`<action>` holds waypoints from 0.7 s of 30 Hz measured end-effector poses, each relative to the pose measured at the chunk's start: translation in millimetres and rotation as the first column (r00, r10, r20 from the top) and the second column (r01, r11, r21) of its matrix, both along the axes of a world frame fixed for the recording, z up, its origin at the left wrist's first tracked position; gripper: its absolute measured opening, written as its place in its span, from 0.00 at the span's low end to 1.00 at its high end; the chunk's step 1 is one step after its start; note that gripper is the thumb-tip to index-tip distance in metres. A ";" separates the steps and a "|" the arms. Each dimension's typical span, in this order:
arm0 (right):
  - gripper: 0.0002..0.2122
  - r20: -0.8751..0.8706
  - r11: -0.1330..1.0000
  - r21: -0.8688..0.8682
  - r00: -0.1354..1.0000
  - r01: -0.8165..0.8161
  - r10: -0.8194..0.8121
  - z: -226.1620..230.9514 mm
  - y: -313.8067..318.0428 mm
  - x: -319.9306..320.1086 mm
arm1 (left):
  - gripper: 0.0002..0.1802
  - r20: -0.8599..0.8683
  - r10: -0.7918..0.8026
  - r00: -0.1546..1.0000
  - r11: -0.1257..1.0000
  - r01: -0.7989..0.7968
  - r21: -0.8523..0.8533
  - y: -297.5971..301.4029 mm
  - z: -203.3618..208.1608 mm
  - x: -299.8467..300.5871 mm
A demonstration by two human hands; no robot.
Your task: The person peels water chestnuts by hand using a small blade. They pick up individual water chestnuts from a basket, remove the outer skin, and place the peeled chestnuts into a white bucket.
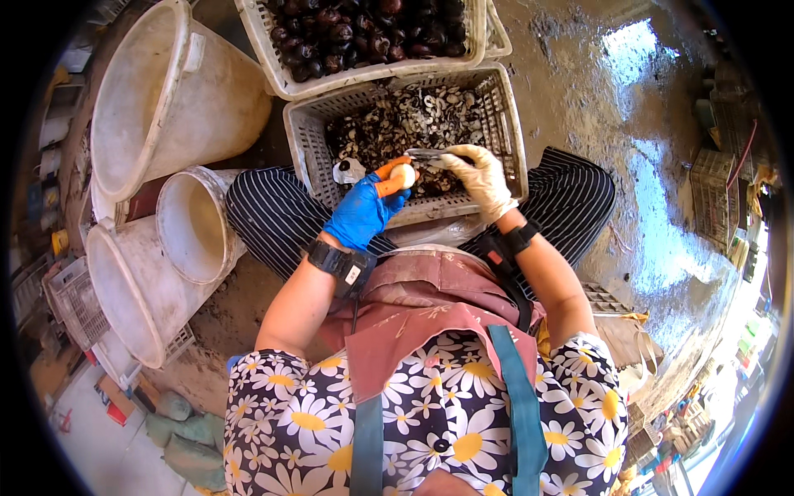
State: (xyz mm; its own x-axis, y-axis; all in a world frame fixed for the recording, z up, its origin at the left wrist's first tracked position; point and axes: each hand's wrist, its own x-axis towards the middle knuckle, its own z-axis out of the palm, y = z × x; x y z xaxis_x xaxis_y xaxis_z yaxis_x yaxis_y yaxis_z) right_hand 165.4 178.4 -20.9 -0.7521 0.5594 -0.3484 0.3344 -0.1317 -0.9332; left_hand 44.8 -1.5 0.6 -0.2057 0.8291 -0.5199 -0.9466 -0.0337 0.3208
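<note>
In my left hand (361, 213), gloved in blue with orange finger covers, is a pale, peeled water chestnut (403, 175), pinched between thumb and fingers. My right hand (483, 183), in a whitish glove, closes round a small metal peeling blade (427, 154). The blade's tip is close to the left fingers, just past the water chestnut; I cannot tell whether it touches. Both hands are above the near side of a plastic crate (514, 136) between my knees. Dark and pale peelings (405, 120) cover its bottom. A white object (348, 171) with a dark spot lies at its left side.
Beyond it, a second crate (285, 83) holds many dark, unpeeled water chestnuts (356, 33). Large whitish buckets (219, 103) stand or lean at the left, with a smaller one (194, 223) among them. Wet, muddy floor (571, 107) extends to the right, where more crates (713, 194) stand.
</note>
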 end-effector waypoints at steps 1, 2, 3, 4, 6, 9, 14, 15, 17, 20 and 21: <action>0.09 -0.044 0.999 0.039 0.999 -0.017 0.019 -2.2 8.6 1.7 | 0.21 -0.056 0.004 0.998 0.999 -0.007 -0.053 -0.3 4.0 2.1; 0.09 -0.053 0.989 -0.148 0.998 0.012 -0.020 -3.6 10.1 6.8 | 0.21 -0.112 0.005 0.994 0.994 -0.017 -0.106 0.0 6.0 2.4; 0.09 -0.067 0.998 -0.034 0.997 -0.047 0.044 9.0 6.3 2.8 | 0.21 -0.112 -0.001 0.994 0.991 -0.014 -0.136 -2.1 2.1 1.4; 0.10 -0.068 0.993 0.078 0.993 -0.091 0.097 17.1 -2.4 1.3 | 0.20 -0.089 -0.034 0.995 0.993 0.024 -0.114 2.4 -3.4 -1.9; 0.11 -0.083 0.988 -0.113 0.992 -0.103 0.094 15.8 -17.2 3.9 | 0.19 -0.131 -0.130 0.983 0.986 0.114 -0.121 1.2 1.8 3.8; 0.10 -0.025 0.998 0.041 0.999 -0.039 0.040 8.1 5.0 -2.1 | 0.18 -0.116 -0.095 0.989 0.991 0.083 -0.108 -1.0 8.4 4.5; 0.09 -0.131 0.963 0.236 0.977 -0.133 0.167 17.4 -17.4 2.0 | 0.20 0.032 0.006 0.999 1.000 -0.006 0.010 0.4 -9.9 1.5; 0.09 -0.084 0.975 0.190 0.988 -0.114 0.132 10.1 -12.1 1.1 | 0.20 0.036 0.000 0.999 1.000 0.000 0.000 -0.6 -9.3 1.6; 0.10 0.024 0.998 -0.043 0.999 -0.037 0.038 -8.2 7.7 5.2 | 0.19 0.018 -0.026 1.000 0.998 0.026 -0.051 -2.6 -2.1 2.1; 0.09 -0.048 0.998 -0.018 0.997 -0.067 0.066 3.1 5.2 7.3 | 0.16 -0.076 -0.038 0.996 0.997 0.033 -0.072 2.2 -2.5 4.5; 0.09 -0.045 0.994 -0.053 0.995 -0.096 0.093 19.2 -1.5 -1.1 | 0.15 -0.080 -0.085 0.993 0.991 0.076 -0.108 6.7 3.2 -1.8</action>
